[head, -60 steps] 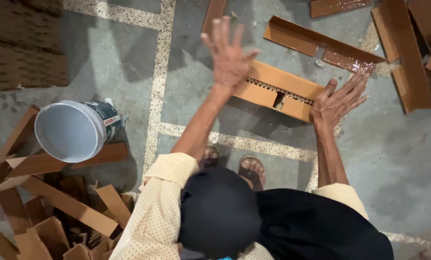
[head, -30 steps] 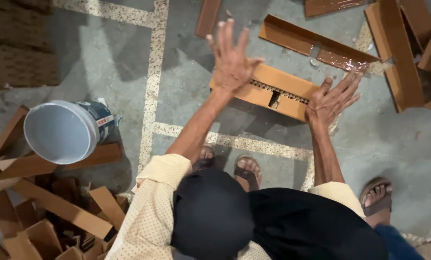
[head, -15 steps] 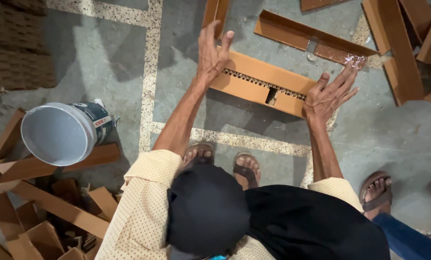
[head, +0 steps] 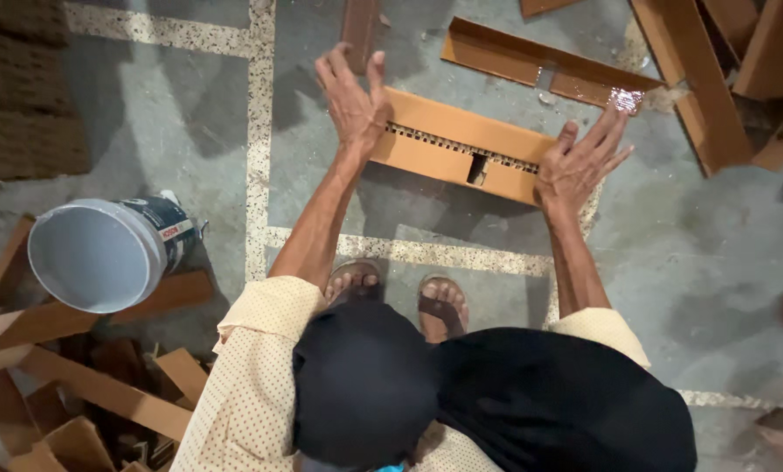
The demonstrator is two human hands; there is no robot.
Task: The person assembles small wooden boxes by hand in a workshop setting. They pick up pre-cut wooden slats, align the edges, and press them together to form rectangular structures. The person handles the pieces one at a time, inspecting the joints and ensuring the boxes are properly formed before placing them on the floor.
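Your 2 hands are both spread flat, fingers splayed, gripping nothing. The left hand sits at the left end of the folded cardboard piece, palm against or just over its edge; can't tell if it's pressing. The right hand is at the right end, fingers fanned past the corner, likewise flat and holding nothing.

The cardboard piece lies on the concrete floor straight ahead of your sandalled feet, tilted a bit so the right end is nearer you. A perforated fold line runs along its length, w/ a small slot cut near the middle.

To do this well, I'd judge:
- Keep palms at opposite ends so pressure spreads evenly along the fold line; a 1-sided push would likely skew the crease.
- Press w/ the heel of the palm, not the fingertips, so the board doesn't buckle near the slot.
- Mind the long cardboard strip just beyond; the glossy tape patch on it is close to your right fingertips.

The grey bucket lies tipped on the scrap pile at your left, well apart from the work.
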